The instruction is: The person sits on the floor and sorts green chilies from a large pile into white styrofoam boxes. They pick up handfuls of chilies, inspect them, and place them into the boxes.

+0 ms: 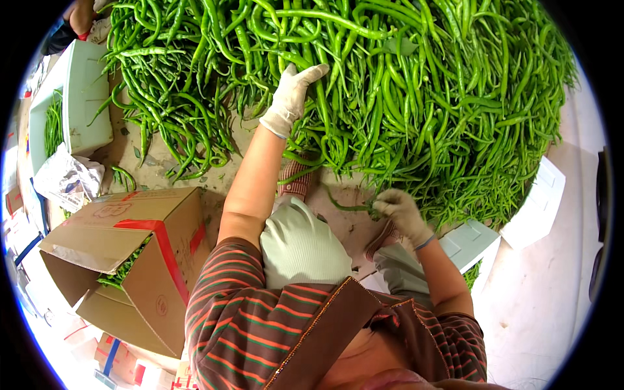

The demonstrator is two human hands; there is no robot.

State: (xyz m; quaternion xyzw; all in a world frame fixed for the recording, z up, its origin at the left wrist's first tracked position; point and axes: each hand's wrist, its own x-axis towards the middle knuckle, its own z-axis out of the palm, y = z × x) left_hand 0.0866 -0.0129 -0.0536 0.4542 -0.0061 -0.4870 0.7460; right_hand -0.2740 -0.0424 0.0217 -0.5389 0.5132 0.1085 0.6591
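Observation:
A large heap of long green chili peppers (416, 97) spreads across the floor in front of me. My left hand (292, 97), in a white glove, reaches onto its near left part. The thumb and a finger stand apart against the peppers; the other fingers are partly hidden. Lower and to the right, my right hand (400, 213), gloved too, is closed near my shoe, away from the heap's edge. A curved green chili pepper (344, 205) sticks out leftward from its fingers. Whether more peppers are in that grip is hard to see.
An open cardboard box (162, 260) with peppers inside lies at my left. Behind it are a crumpled plastic bag (68, 175) and a pale foam box (88, 97) holding peppers. White foam pieces (536, 205) stand at the right. Another person's arm (79, 16) shows far left.

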